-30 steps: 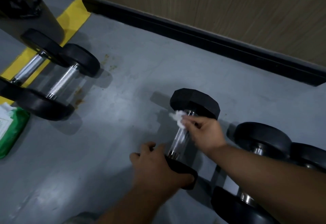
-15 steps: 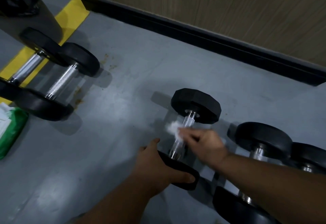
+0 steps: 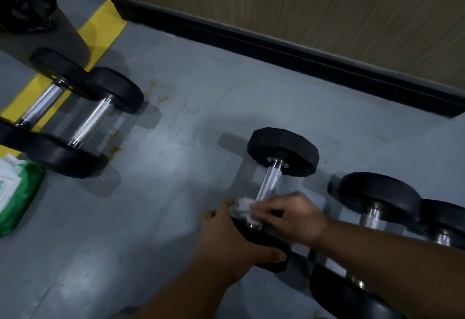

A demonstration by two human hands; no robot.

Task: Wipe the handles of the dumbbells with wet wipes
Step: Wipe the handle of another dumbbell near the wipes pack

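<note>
A small hex dumbbell with black ends and a chrome handle lies on the grey floor at centre. My left hand grips its near black end from the left. My right hand pinches a crumpled white wet wipe against the near part of the handle, close to the near end. The far half of the handle is bare. The near end is mostly covered by my left hand.
Two round-ended dumbbells lie at the left across a yellow floor stripe. Further dumbbells lie at the right under my forearm. A green wet-wipe pack sits at the left edge. A wooden wall with black skirting runs behind.
My right hand has slid the wipe down the handle from the far end toward the near end. My left hand has kept its hold on the near end.
</note>
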